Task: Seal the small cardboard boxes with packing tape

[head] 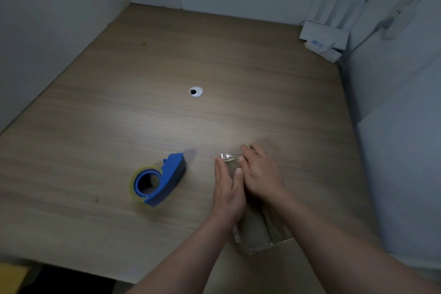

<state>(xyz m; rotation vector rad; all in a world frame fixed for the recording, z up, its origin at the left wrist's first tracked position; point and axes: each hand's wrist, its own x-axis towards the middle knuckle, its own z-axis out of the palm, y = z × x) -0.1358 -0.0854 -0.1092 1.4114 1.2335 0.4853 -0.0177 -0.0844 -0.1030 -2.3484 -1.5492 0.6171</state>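
A small brown cardboard box (254,229) lies lengthwise on the wooden desk (143,102), its far end under my hands. Shiny clear tape (228,158) shows on that far end. My left hand (226,188) lies flat against the box's left side, fingers together and stretched out. My right hand (260,173) presses flat on the top and right side, fingers spread over the taped end. A blue tape dispenser (158,179) with a roll of clear tape lies on the desk to the left of my hands, untouched.
A round cable grommet (196,91) sits in the middle of the desk. A white router with antennas (327,36) stands in the far right corner, with a cable on the wall. White partition walls enclose the desk on the left, back and right.
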